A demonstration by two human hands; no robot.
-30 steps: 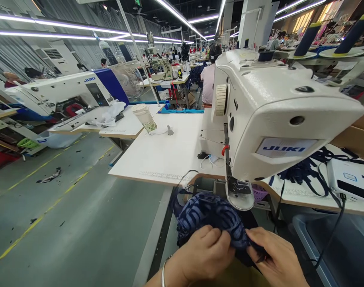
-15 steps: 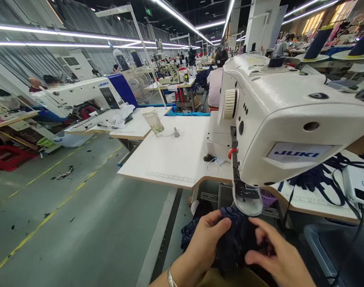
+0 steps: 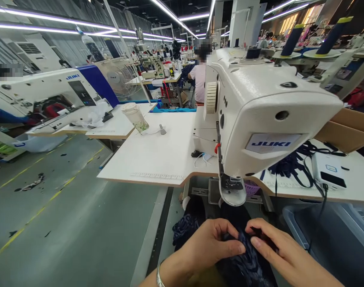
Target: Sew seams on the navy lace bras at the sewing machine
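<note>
- Sewing machine [image 3: 259, 111], white with a blue JUKI label, fills the centre and right of the frame; its rounded metal foot plate [image 3: 232, 193] hangs just above the hands.
- White table [image 3: 158, 155] runs across the middle of the frame under the machine, with a cut-out at its front edge below the foot plate.
- Navy fabric [image 3: 244, 267] sits low in the frame at centre, below the table edge. It is bunched between both hands, and a patterned fold of it spills towards the lower left.
- Left hand [image 3: 208, 247] comes in from the bottom centre. Its fingers are curled and its thumb is pressed against the forefinger, pinching a ridge of the navy fabric.
- Right hand [image 3: 277, 251] comes in from the bottom right, fingers bent inward, fingertips closed on the fabric's edge. It nearly touches the left thumb.
- White box [image 3: 328, 169] with a dark cable lies on the table at the right, beside a tangle of dark straps [image 3: 289, 165].
- Lidded cup [image 3: 136, 117] stands on the table's far left part, well apart from the hands.
- Silver bangle [image 3: 159, 279] circles the left wrist at the bottom edge.
</note>
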